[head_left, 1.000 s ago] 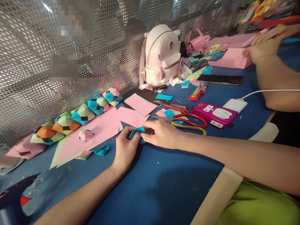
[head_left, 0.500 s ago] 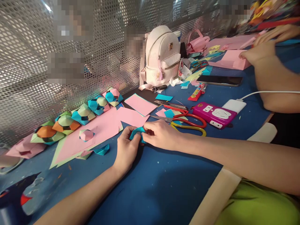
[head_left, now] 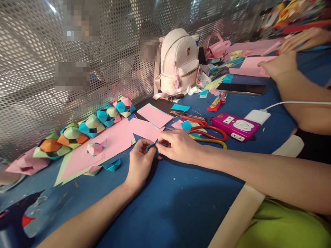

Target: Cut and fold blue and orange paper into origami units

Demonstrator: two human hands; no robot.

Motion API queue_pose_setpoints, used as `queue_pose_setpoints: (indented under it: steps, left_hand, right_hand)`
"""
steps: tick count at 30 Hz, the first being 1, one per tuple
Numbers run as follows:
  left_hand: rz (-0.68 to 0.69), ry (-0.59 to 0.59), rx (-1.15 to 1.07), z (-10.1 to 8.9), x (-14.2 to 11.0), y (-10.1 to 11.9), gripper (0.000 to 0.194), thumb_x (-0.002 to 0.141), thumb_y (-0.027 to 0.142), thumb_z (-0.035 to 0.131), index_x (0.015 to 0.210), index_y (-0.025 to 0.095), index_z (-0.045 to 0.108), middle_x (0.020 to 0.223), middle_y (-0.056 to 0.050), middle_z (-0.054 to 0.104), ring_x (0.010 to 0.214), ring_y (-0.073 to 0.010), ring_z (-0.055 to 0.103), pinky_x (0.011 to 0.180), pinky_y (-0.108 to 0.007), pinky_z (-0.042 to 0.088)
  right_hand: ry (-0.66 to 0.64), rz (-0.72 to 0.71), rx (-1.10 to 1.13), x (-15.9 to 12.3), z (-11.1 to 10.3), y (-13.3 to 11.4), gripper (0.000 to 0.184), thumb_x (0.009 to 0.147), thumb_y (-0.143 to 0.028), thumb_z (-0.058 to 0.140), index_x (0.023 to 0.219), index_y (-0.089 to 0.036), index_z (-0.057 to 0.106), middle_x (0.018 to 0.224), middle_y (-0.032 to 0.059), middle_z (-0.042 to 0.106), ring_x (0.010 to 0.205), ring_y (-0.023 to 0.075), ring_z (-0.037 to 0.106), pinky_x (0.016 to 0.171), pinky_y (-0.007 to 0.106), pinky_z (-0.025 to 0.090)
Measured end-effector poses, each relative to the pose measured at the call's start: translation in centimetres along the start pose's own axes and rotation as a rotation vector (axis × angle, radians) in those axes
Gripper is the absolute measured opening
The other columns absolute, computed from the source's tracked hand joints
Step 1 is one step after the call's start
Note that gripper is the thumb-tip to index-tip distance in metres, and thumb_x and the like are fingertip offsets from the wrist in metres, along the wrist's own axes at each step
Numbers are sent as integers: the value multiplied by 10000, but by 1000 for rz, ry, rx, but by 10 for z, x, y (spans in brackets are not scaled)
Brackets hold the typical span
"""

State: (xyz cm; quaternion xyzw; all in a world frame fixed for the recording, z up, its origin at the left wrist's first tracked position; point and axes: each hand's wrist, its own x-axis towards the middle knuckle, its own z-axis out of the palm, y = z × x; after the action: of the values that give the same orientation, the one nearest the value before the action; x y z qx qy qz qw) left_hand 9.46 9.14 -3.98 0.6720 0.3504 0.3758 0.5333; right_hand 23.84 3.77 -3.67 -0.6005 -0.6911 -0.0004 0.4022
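Note:
A small folded piece of blue paper (head_left: 152,146) is pinched between both my hands, mostly covered by the fingers. My left hand (head_left: 141,160) grips its left side, thumb nearest me. On its right side, my right hand (head_left: 178,146) pinches it with thumb and forefinger. Just beyond my right hand lie scissors (head_left: 210,134) with red and yellow handles. To the left, a folded blue paper piece (head_left: 112,164) and a pink and green one (head_left: 93,170) rest by pink sheets (head_left: 113,141), on which a small pink folded piece (head_left: 95,149) sits.
Several coloured folded-paper balls (head_left: 73,134) line the perforated metal wall (head_left: 116,44). A white backpack (head_left: 178,62), phone (head_left: 241,89), red wrapper (head_left: 217,102) and purple power strip (head_left: 236,126) stand beyond. A glue gun (head_left: 18,217) is at lower left. Another person's hands (head_left: 281,65) hold pink paper.
The blue paper has tilted and folded narrower between my fingers, so less of its face shows. At the right, the other person's nearer hand has moved left along the pink paper.

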Motion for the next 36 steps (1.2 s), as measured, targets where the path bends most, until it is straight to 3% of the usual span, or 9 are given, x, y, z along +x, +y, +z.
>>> queue_pose_setpoints:
  steps: [4,9,17,20,28,31,36]
  left_hand:
    - [-30,46,13,-1,1,-1,163,729,270,664,801,168,558,568,68,550,440,-60,476,440,-181,354]
    - [11,-38,-51,2,0,1,215,730,297,684,804,170,527,744,37,606,517,-93,601,544,-244,486]
    - [-5,-103,-31,0,-2,1,224,761,308,670,872,169,535,829,26,614,593,-123,662,638,-284,512]
    - [16,-90,-46,-2,-3,-1,231,796,340,643,926,167,563,869,10,629,600,-121,656,656,-299,520]
    - [12,35,-48,-1,1,-5,217,758,351,675,791,151,597,743,3,621,664,-127,601,617,-265,536]
    - [-18,21,-119,0,1,-5,223,745,350,694,787,159,587,728,13,615,638,-125,595,612,-284,549]
    - [51,-66,-99,-2,-1,-3,265,813,385,642,974,176,656,963,-45,665,878,-185,624,665,-281,545]
  right_hand:
    - [-41,53,46,0,1,-1,101,764,-131,594,687,-170,541,596,-14,575,572,108,467,585,238,310]
    - [13,72,59,3,2,2,102,755,-87,571,700,-166,538,650,-10,572,605,103,476,591,226,324]
    - [47,98,152,6,-3,4,148,763,-91,592,682,-171,497,544,-70,422,519,68,370,524,208,276]
    - [4,104,190,6,-4,4,161,762,-84,584,671,-172,485,538,-72,423,518,67,373,528,211,277]
    - [-33,73,260,4,-3,2,149,756,-124,593,701,-179,465,587,-52,493,556,79,439,564,211,328]
    - [-31,61,278,4,-4,3,153,797,-122,535,685,-180,448,583,-48,483,548,76,427,560,209,322]
    - [-24,49,236,4,-3,6,178,800,-103,501,656,-181,430,568,-50,436,538,73,392,546,210,296]
